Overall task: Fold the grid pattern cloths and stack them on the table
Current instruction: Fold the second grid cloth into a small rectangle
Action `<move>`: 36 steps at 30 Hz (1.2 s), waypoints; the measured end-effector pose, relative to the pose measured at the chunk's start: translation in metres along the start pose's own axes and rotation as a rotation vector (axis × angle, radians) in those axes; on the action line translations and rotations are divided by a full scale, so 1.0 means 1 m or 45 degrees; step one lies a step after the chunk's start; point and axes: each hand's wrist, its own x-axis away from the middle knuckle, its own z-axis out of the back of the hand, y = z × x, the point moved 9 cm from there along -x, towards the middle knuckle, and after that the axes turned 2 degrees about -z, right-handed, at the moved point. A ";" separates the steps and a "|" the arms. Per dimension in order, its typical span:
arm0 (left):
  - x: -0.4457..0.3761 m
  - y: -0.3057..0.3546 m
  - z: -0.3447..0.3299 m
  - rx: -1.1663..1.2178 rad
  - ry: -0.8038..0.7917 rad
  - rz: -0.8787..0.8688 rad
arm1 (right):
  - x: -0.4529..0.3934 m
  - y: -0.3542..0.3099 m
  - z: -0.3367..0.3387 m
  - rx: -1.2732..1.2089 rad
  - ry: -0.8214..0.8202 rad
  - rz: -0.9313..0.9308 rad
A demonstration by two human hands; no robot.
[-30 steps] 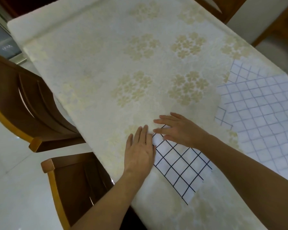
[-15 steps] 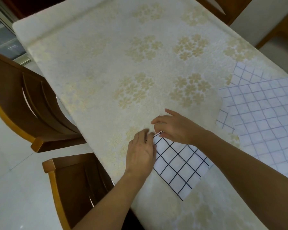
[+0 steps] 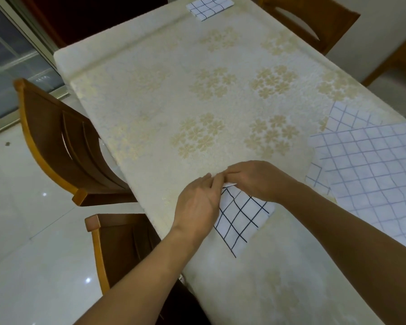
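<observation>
Both hands low on the near part of the desk [image 3: 150, 95], meeting at the far corner of a folded grid cloth [image 3: 240, 219] with bold dark lines on white. Left hand [image 3: 197, 205] lying over the cloth's left edge, fingers [image 3: 209, 181] stretched forward and nearly flat, tips touching the right hand's. Right hand [image 3: 253, 181] curled over the same corner, fingers bent under and seemingly pinching a lifted white flap of fabric; exact grip hidden beneath the knuckles. Rest of the folded cloth flat on the floral cream tablecloth, angled diagonally, near corner pointing toward the camera, just inside the desk's left edge.

To the right, near the desk's right side, a pile of unfolded cloths [image 3: 370, 165] with paler blue-grey grid lines, spread wide and overlapping, partly covered by the right forearm and running out of view. Well apart from the hands, at the far end of the desk, a small folded grid cloth [image 3: 209, 7] lying flat, cut off by the top of the view.

Two wooden chairs on the left: one [image 3: 63, 146] beside the desk's middle, another [image 3: 120, 242] closer, just beside the left forearm. A further chair [image 3: 307, 19] at the far right corner. Glossy pale floor [image 3: 21, 231] on the left, with bright light spots
</observation>
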 end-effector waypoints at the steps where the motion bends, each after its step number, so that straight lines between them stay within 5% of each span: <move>1: 0.004 0.007 -0.001 0.003 -0.026 -0.014 | 0.008 0.000 0.000 -0.020 -0.005 -0.006; 5: 0.025 0.035 -0.007 0.085 -0.085 -0.043 | 0.044 0.000 -0.007 0.000 -0.061 -0.048; 10: 0.048 0.024 -0.027 0.370 -0.181 0.230 | 0.081 0.002 -0.014 -0.007 -0.065 -0.122; 17: 0.074 0.048 -0.064 -0.019 -0.507 -0.136 | 0.097 -0.012 -0.034 0.267 -0.036 0.091; 22: 0.095 0.057 -0.097 -0.125 -0.737 -0.303 | 0.115 -0.005 -0.062 0.379 -0.072 0.037; 30: 0.108 0.053 -0.127 -0.209 -0.803 -0.295 | 0.127 0.001 -0.088 0.316 -0.045 -0.132; 36: 0.111 0.052 -0.133 -0.088 -0.632 -0.282 | 0.128 0.009 -0.090 0.247 -0.015 -0.279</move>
